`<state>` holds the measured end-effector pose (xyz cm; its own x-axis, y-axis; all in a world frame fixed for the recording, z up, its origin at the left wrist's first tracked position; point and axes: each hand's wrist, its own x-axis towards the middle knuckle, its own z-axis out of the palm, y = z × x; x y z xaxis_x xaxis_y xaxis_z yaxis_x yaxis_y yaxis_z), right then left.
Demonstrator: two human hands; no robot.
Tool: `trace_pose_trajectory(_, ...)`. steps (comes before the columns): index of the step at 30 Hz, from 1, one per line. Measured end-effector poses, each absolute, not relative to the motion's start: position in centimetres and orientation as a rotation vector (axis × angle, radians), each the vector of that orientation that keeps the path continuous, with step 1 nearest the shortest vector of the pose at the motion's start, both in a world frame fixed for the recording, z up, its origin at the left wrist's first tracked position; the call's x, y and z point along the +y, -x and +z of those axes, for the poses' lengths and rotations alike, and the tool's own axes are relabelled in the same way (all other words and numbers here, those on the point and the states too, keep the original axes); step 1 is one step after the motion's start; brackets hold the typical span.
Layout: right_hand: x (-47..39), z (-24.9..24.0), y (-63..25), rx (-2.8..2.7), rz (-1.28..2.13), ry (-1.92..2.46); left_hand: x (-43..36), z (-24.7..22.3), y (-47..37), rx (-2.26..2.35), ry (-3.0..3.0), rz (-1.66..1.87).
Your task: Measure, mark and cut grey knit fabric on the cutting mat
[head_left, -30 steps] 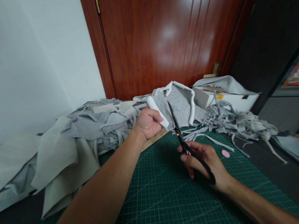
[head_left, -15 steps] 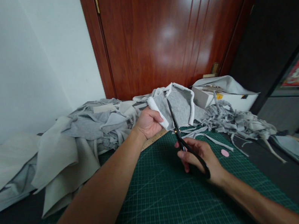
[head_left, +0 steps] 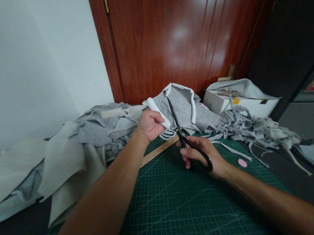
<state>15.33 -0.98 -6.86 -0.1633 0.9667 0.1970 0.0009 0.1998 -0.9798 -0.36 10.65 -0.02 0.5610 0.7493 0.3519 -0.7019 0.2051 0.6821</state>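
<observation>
Two bare forearms reach across a green cutting mat (head_left: 173, 215), and the left one blocks a good chunk of it. On the right side, a pink disc (head_left: 242, 163) sits on the mat, clear of everything. The right hand (head_left: 203, 152) is next, fingers curled round the handles of black scissors (head_left: 179, 132), blades pointing away. Just past it a wooden ruler (head_left: 157, 152) lies slantwise, one end tucked behind the left forearm.

The left hand (head_left: 150, 125) pinches the rolled white edge of a grey fabric piece (head_left: 181, 103), thumb and fingers closed on it. That piece is up at the back of the mat, scissor blades across its front; can't tell if any cloth is between them.

Clutter hems it in: pale sheets (head_left: 62, 161) and a grey cloth heap (head_left: 95, 127) to the left, tangled grey strips (head_left: 245, 124) to the right, a few straggling onto the mat. Behind those strips sits a white box (head_left: 251, 107) with cloth over it, and a reddish-brown door (head_left: 161, 32) closes off the back.
</observation>
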Motion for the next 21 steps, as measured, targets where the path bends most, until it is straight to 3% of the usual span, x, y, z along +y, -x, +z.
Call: trace_pose_trajectory(21,-0.8,-8.0,-16.0,-1.367,1.143,0.957,10.4,-1.0,-0.9,0.096,-0.912,0.978)
